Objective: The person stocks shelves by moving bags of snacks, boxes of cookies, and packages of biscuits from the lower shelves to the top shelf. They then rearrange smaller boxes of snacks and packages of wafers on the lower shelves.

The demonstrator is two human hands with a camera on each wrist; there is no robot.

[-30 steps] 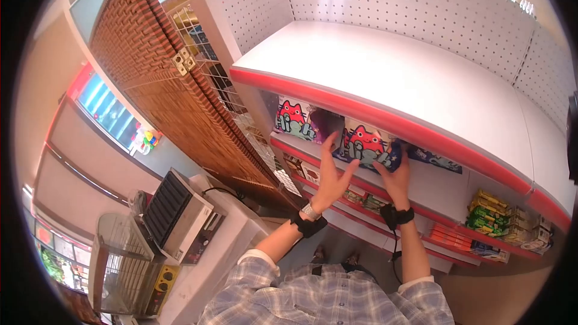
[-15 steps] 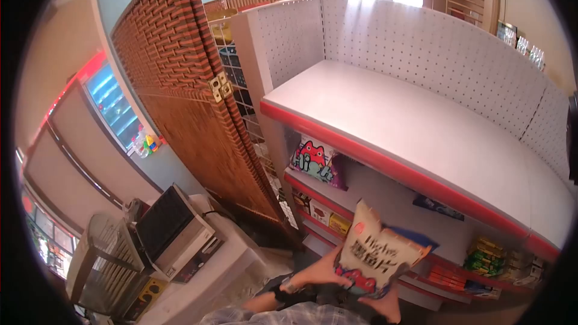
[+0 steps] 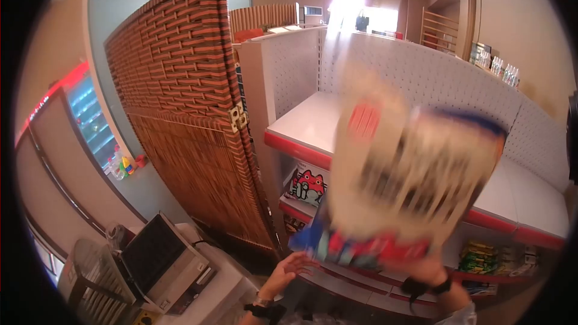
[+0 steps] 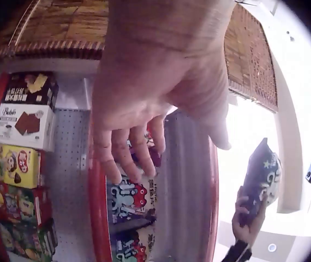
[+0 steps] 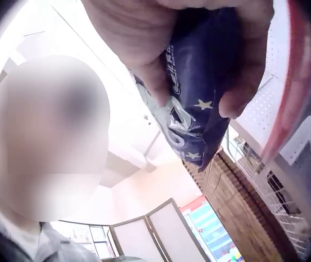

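Note:
A snack bag (image 3: 415, 186), cream with dark lettering and blue edges, is lifted before the shelf and blurred in the head view. My right hand (image 3: 428, 268) grips it at its lower right. Up close in the right wrist view, fingers and thumb (image 5: 237, 101) pinch the bag's dark blue, star-printed side (image 5: 202, 117). My left hand (image 3: 286, 274) is apart from the bag, empty, near the lower shelves. Its fingers (image 4: 139, 144) are loosely spread in the left wrist view. Another bag with a red cat (image 3: 308, 185) sits on the shelf below the top one.
The white top shelf (image 3: 301, 117) has a red front edge. A woven screen (image 3: 174, 96) stands to its left, and a grill-like appliance (image 3: 159, 262) sits on a table. Boxed snacks (image 4: 24, 128) line another shelf. Green and yellow packets (image 3: 478, 257) lie at the lower right.
Both hands were among the bags on the shelf; one bag came out between them. It has since risen in the right hand, and the left hand has let go. The head view has tilted up.

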